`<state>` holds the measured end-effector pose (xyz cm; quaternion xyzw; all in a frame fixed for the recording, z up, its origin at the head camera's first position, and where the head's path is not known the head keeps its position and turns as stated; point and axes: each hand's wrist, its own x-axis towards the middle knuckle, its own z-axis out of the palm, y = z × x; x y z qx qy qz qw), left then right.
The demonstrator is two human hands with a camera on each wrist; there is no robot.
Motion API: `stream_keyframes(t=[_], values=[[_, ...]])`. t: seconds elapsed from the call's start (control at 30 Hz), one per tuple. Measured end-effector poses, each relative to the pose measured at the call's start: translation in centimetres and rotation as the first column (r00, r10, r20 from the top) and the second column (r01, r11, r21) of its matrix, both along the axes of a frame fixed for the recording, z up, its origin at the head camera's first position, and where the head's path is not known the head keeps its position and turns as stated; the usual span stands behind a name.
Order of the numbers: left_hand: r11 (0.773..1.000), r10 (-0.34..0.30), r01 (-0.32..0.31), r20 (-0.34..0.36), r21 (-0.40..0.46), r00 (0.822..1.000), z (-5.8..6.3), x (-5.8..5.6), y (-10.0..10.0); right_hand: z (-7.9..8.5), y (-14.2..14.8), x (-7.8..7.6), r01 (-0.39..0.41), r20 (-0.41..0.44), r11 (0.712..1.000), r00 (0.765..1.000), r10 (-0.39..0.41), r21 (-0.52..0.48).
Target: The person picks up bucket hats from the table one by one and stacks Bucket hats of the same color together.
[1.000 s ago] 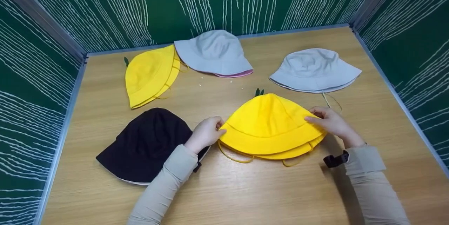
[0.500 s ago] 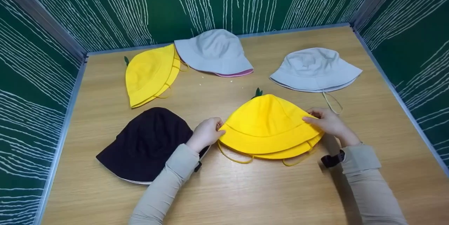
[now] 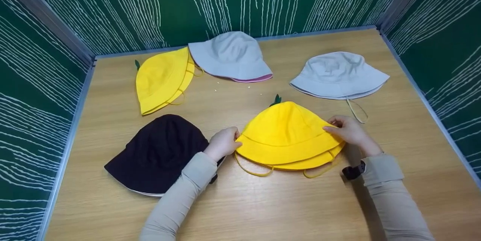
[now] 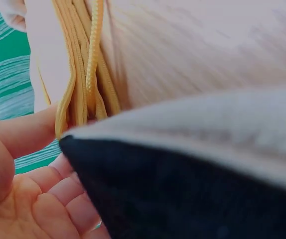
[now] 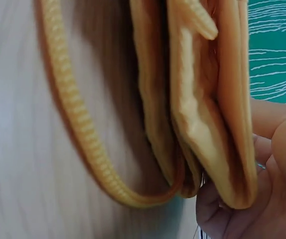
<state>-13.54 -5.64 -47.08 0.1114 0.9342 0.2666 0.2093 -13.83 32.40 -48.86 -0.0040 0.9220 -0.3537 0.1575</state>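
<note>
A yellow bucket hat [image 3: 289, 132] with a green leaf tab at its top lies folded flat between my hands. My left hand [image 3: 223, 142] pinches the left corner of its brim, thumb on the near side. At the opposite corner, my right hand [image 3: 349, 132] grips the brim between thumb and fingers. Layered brim edges [image 5: 193, 109] and a looped yellow cord [image 5: 83, 129] fill the right wrist view. In the left wrist view a black hat [image 4: 148, 189] with a pale lining hides part of the left fingers. That black hat lies partly under my left forearm.
Another yellow hat [image 3: 161, 81] lies at the back left, against a light grey hat [image 3: 235, 56] with a pink underside. A second light grey hat [image 3: 340, 75] with a cord sits at the back right. Green panels [image 3: 210, 4] with white streaks enclose the wooden table [image 3: 263, 211].
My right hand has shifted slightly left with its corner of the yellow hat, drawing the brim in a little. The left hand stays at its corner.
</note>
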Motion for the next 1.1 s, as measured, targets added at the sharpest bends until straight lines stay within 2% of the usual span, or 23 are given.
stream_keyframes(t=[0.37, 0.63, 0.97, 1.1], values=[[0.997, -0.013, 0.013, -0.005, -0.077, 1.0, -0.3, 0.2, 0.3, 0.1, -0.4, 0.0, 0.073, 0.032, 0.994, 0.997, -0.076, 0.086], [0.995, -0.027, 0.028, 0.02, -0.098, 0.999, 0.0, 0.1, 0.2, 0.0, -0.7, 0.1, 0.078, 0.031, 0.99, 0.996, -0.082, 0.119], [0.994, -0.028, 0.032, 0.046, -0.103, 0.999, -0.1, -0.1, 0.4, 1.1, -1.8, 0.6, 0.052, -0.064, 0.983, 0.997, -0.041, 0.177], [0.994, -0.026, 0.031, 0.048, -0.106, 0.998, -0.1, -0.1, 0.4, 1.4, -2.2, 0.8, 0.042, -0.106, 0.985, 0.994, -0.024, 0.17]])
